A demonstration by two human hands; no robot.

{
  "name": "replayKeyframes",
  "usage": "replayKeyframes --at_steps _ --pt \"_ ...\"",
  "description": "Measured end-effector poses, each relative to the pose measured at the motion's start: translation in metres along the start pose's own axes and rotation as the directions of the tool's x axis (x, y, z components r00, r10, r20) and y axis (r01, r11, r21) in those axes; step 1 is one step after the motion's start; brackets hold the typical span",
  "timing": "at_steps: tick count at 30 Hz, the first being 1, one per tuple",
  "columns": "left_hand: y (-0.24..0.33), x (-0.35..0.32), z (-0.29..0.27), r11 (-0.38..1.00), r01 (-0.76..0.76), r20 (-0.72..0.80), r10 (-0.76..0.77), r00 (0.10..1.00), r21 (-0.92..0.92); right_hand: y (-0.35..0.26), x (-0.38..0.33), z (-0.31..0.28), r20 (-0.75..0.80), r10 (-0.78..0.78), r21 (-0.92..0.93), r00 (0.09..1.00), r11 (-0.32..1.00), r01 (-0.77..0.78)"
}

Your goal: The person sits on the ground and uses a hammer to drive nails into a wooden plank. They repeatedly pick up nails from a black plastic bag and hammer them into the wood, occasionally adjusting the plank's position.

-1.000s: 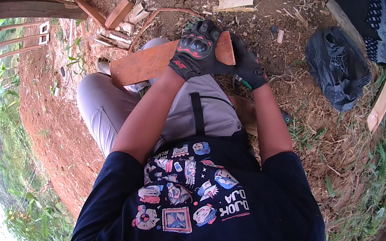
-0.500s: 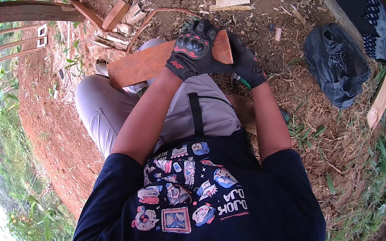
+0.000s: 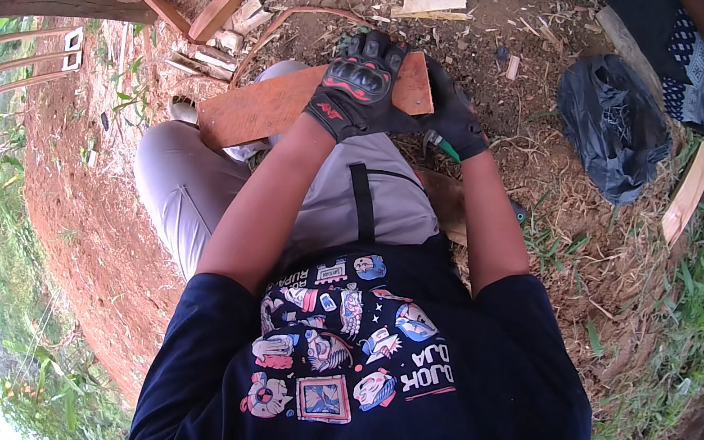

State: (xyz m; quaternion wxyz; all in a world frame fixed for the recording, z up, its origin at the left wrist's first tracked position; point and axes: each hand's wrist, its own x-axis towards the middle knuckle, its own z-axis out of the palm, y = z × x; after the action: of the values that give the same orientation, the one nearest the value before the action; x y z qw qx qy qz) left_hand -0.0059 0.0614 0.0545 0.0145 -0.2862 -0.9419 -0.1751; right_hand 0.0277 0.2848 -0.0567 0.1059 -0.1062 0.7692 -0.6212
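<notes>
**Firm Hold on a Slanting Plank**

A reddish-brown board (image 3: pixel 263 114) slants above a person's gray-trousered legs (image 3: pixel 185 181), its ends toward eight and two o'clock. It looks stiff, fairly light and unlikely to slip, though edges may splinter; the long edges near mid-length seem the best hold. The gloved left hand (image 3: pixel 358 84), back up, clasps it near the two o'clock end, fingers close together toward twelve. The gloved right hand (image 3: pixel 457 115) meets that end, its fingers mostly hidden, their closure impossible to tell.
</notes>
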Motion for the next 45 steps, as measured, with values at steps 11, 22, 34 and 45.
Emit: replayKeyframes --at_steps 11,22,34,45 --pt "-0.004 0.003 0.003 0.998 -0.039 -0.024 0.038 0.999 -0.043 0.018 0.001 -0.003 0.035 0.026 -0.009 0.999 1.0 -0.026" --pt "-0.007 0.0 0.005 0.996 -0.027 -0.032 0.024 0.999 -0.089 -0.127 -0.051 -0.047 -0.015 0.441 -0.74 0.897 0.599 -0.307" --pt "-0.004 -0.004 0.005 0.994 -0.012 -0.066 0.005 0.998 -0.105 -0.082 -0.174 -0.051 -0.182 0.37 -0.939 0.911 0.211 -0.273" --pt "-0.005 -0.002 0.012 0.995 -0.019 -0.118 0.007 0.993 -0.097 -0.09 -0.17 -0.072 -0.161 0.411 -0.896 0.897 0.321 -0.308"
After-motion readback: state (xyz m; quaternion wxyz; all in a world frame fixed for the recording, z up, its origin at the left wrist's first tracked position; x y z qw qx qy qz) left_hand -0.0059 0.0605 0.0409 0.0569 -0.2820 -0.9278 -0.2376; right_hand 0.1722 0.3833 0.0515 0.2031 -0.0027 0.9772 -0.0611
